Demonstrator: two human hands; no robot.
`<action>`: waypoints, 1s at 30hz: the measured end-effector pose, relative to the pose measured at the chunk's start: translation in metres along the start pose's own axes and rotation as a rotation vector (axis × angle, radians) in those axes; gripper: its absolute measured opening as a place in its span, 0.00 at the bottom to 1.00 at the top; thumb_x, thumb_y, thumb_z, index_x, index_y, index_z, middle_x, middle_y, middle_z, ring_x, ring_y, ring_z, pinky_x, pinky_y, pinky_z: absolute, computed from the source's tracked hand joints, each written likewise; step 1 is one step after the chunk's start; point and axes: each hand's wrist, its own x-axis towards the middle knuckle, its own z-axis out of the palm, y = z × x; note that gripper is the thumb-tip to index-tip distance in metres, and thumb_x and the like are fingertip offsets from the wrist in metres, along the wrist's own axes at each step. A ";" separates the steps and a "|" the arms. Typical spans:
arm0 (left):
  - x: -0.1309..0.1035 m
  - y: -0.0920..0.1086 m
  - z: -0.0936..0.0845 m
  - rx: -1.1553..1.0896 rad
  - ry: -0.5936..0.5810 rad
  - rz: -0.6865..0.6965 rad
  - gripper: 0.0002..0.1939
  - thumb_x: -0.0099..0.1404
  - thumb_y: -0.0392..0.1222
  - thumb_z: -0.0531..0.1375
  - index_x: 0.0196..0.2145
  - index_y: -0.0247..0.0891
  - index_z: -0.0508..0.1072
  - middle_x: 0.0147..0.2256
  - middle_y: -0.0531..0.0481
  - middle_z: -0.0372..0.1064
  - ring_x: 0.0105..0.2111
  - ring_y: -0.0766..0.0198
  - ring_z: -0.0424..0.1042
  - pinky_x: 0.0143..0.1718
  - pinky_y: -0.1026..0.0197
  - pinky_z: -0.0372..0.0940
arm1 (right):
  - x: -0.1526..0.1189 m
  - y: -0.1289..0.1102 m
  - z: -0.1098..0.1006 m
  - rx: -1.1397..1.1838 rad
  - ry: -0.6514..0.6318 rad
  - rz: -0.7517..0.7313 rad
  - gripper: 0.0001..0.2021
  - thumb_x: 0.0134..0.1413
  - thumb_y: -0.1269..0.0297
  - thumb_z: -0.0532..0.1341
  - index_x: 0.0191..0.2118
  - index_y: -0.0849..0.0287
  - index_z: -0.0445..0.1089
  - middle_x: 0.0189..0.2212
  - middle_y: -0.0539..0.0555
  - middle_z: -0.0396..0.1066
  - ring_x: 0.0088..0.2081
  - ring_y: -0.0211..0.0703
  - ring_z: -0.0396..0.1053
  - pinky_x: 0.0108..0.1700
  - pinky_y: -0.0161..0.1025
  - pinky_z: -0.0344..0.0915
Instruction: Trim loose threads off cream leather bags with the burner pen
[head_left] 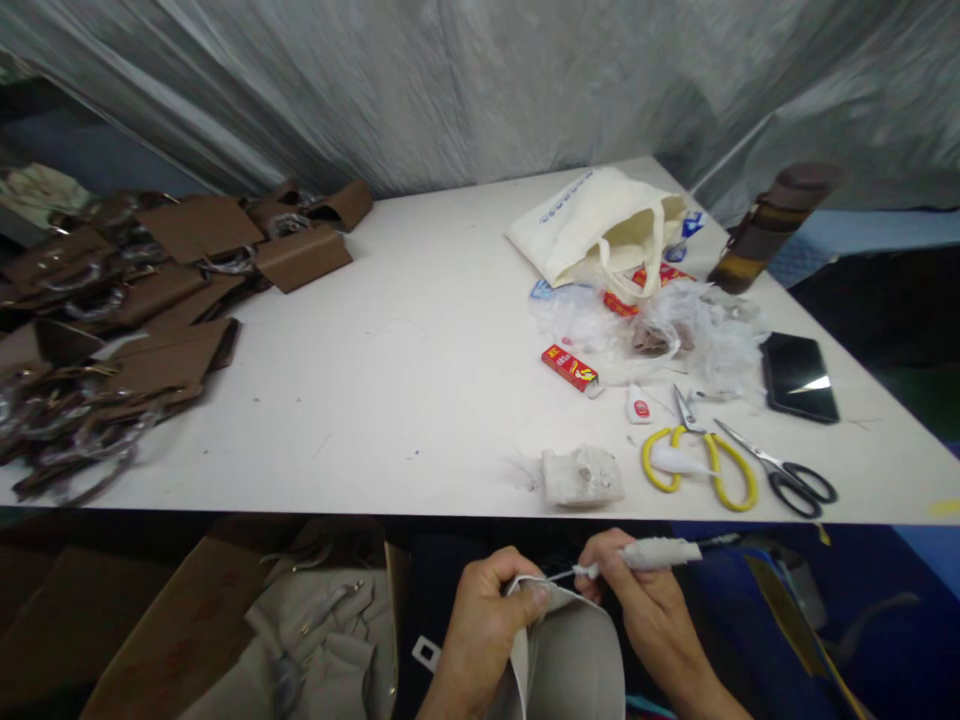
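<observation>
My left hand [487,625] is closed on the upper edge of a light grey-beige bag piece [577,650], thumb on top. The piece hangs below the table's front edge, its lower part cut off by the frame. My right hand [645,610] grips a white-handled tool [660,553] with a thin metal tip. That tip points left and meets, or nearly meets, the bag's edge beside my left thumb; contact is too small to tell. Something dark like a cord trails from the handle's back end. Just above on the table lies a whitish block [582,476] with dark marks.
Brown bags [172,270] are piled at left on the white table [397,390]. At right lie yellow-handled scissors [731,480], black-handled scissors [799,485], a red box [571,368], a phone [799,376], a bottle [776,225] and a cloth bag [577,225]. A carton [161,620] holds beige pieces.
</observation>
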 end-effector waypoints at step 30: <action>0.008 -0.012 -0.014 -0.346 0.077 -0.151 0.24 0.40 0.52 0.79 0.28 0.35 0.78 0.24 0.50 0.72 0.25 0.63 0.67 0.31 0.62 0.60 | 0.043 -0.029 -0.014 -0.924 0.104 -0.757 0.05 0.71 0.65 0.61 0.42 0.59 0.74 0.31 0.54 0.77 0.33 0.45 0.72 0.39 0.41 0.64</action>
